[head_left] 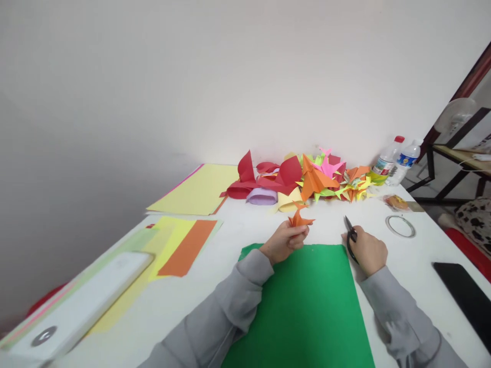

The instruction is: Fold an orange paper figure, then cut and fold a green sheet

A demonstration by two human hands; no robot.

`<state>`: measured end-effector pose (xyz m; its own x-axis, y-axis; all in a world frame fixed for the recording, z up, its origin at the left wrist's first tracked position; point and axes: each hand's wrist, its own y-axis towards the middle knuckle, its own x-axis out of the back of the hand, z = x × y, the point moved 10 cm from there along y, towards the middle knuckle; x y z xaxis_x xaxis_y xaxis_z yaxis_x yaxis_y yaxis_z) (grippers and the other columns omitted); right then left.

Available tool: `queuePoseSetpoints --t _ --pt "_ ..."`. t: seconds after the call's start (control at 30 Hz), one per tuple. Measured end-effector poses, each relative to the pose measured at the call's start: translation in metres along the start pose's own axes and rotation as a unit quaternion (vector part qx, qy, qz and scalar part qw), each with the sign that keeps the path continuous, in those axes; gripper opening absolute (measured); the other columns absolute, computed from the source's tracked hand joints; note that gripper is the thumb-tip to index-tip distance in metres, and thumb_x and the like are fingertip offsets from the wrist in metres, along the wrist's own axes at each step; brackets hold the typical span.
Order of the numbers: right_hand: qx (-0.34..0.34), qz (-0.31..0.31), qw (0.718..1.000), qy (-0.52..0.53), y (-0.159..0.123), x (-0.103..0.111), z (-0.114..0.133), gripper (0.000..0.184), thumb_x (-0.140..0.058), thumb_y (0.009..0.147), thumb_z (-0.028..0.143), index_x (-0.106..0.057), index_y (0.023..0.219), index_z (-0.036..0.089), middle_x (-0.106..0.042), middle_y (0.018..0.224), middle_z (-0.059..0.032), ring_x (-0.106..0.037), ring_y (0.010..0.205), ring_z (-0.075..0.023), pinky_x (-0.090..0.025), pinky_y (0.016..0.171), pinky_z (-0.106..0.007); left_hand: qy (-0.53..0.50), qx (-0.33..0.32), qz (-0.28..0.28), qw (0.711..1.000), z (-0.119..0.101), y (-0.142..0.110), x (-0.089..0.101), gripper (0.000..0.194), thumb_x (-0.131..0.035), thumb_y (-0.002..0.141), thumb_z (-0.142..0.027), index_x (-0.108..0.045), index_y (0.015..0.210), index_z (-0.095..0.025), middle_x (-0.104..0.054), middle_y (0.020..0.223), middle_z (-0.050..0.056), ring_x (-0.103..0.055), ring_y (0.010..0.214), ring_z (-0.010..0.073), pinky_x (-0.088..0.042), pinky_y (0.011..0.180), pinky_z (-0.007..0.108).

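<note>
Pinched in my left hand (287, 240) is a small orange folded-paper figure (300, 219) with pointed tips, held above the far edge of a green paper sheet (307, 301). My right hand (369, 250) is closed on a pair of scissors (350, 234) with black handles. The scissor blades point away from me, just right of the green sheet's far corner, and the hand rests at the table. Beyond my hands lies a heap of folded paper pieces, among them a larger orange figure (315, 179) and a pink one (329, 167).
Red paper curls (284, 176) and a yellow sheet (187, 189) lie at the back. On the left are an orange strip (187, 248) and a long white box (84, 306). A tape roll (401, 226), a black phone-like slab (466, 299) and two bottles (404, 162) are at right.
</note>
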<state>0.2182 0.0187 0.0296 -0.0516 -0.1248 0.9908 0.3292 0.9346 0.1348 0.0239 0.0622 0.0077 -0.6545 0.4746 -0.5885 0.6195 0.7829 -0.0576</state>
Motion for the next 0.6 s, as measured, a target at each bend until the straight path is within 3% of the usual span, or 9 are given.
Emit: queuePoseSetpoints --t 0.17,0.33,0.5,0.6 --pt "0.012 0.007 1.000 -0.023 0.002 0.003 0.001 0.034 -0.043 0.094 0.036 -0.059 0.122 0.023 -0.072 0.096 -0.0107 -0.068 0.090 -0.0287 -0.043 0.072 -0.038 -0.090 0.046 0.048 0.994 0.015 -0.004 -0.027 0.022 -0.061 0.075 -0.021 -0.067 0.093 -0.009 -0.055 0.073 0.002 -0.023 0.040 0.0017 -0.011 0.040 0.021" --pt "0.008 -0.017 0.999 -0.048 -0.006 0.009 0.005 0.039 -0.043 0.095 0.029 -0.054 0.131 0.024 -0.067 0.098 -0.0140 -0.066 0.090 -0.0292 -0.042 0.069 -0.035 -0.115 0.044 0.058 0.991 0.020 -0.003 -0.032 0.026 -0.052 0.080 -0.022 -0.067 0.095 -0.008 -0.056 0.073 0.004 -0.024 0.040 0.0036 -0.011 0.040 0.022" --pt "0.020 -0.051 0.997 -0.046 -0.011 0.011 0.008 0.031 -0.044 0.093 0.022 -0.065 0.115 0.015 -0.065 0.091 -0.0160 -0.064 0.084 -0.0265 -0.040 0.069 -0.034 -0.091 0.041 0.033 0.994 0.024 -0.001 -0.028 0.026 -0.045 0.085 -0.025 -0.064 0.085 -0.007 -0.053 0.070 0.003 -0.024 0.037 0.0032 -0.010 0.038 0.022" --pt "0.028 -0.118 0.992 -0.021 -0.012 0.021 0.008 0.026 -0.049 0.091 0.024 -0.069 0.104 0.014 -0.065 0.093 -0.0164 -0.061 0.088 -0.0287 -0.040 0.076 -0.039 -0.076 0.035 0.020 0.996 0.026 0.001 -0.025 0.026 -0.045 0.086 -0.028 -0.059 0.075 -0.009 -0.051 0.067 0.002 -0.024 0.037 0.0029 -0.011 0.037 0.021"
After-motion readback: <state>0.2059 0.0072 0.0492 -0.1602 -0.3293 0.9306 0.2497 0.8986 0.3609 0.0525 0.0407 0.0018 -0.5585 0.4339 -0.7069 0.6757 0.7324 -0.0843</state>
